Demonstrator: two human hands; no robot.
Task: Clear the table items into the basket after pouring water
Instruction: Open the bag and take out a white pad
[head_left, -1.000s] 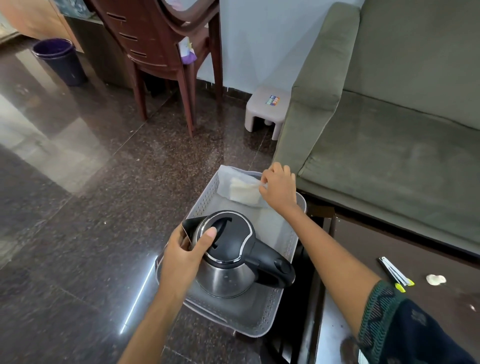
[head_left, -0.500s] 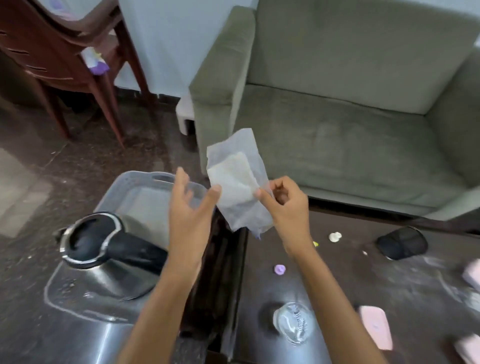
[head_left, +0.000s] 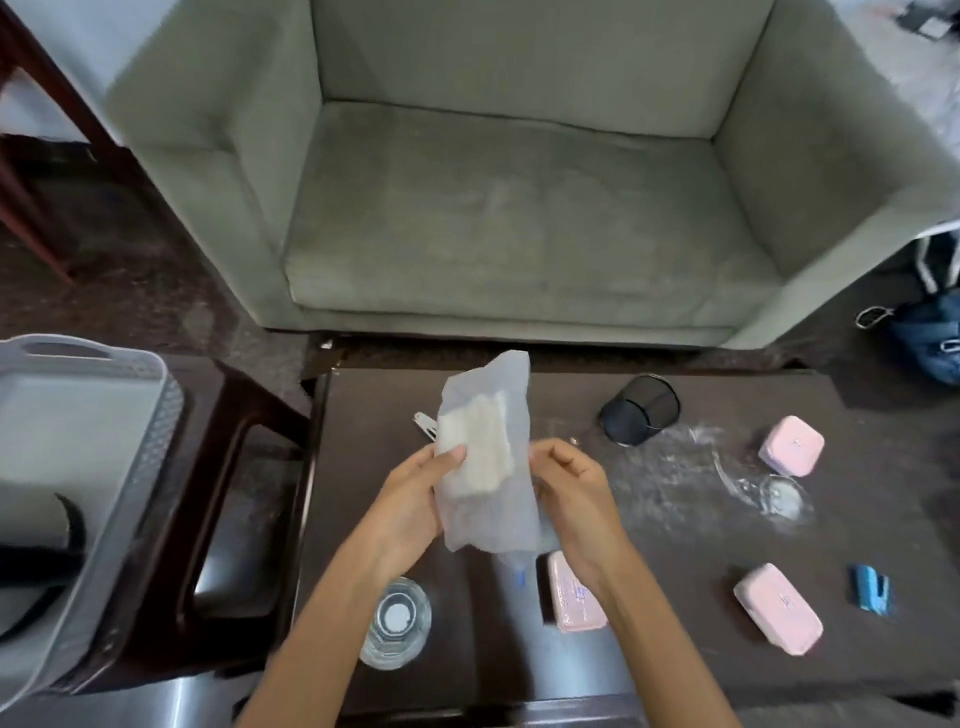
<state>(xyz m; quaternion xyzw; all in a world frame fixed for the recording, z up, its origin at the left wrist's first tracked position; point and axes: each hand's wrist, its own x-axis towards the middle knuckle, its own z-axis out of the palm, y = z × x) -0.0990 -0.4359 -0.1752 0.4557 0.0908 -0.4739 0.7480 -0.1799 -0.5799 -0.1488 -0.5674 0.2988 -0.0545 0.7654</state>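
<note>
- Nearest the camera, a clear glass (head_left: 396, 629) stands upright on the dark table (head_left: 675, 649), just left of the left forearm.
- A pink case (head_left: 574, 597) lies partly under the right wrist; a second pink case (head_left: 779, 608) lies further right, with a small blue object (head_left: 871, 590) beside it.
- The left hand (head_left: 410, 499) grips the left edge of a translucent bag (head_left: 488, 457), thumb pressed on its front; the bag is held upright above the table and shows a pale folded wad inside.
- The right hand (head_left: 571, 493) is curled against the bag's right edge, fingers bent; whether it actually pinches the plastic I cannot tell.
- To the left, off the table, the grey basket (head_left: 130, 467) sits on a dark stool (head_left: 234, 467), with a black kettle handle (head_left: 47, 551) showing inside.
- Further back on the table, a tipped glass (head_left: 769, 483) lies on its side amid a whitish smear, near a third pink case (head_left: 790, 446) and a black mesh cup (head_left: 640, 409) also on its side.
- Beyond stands a grey-green sofa (head_left: 519, 208).
</note>
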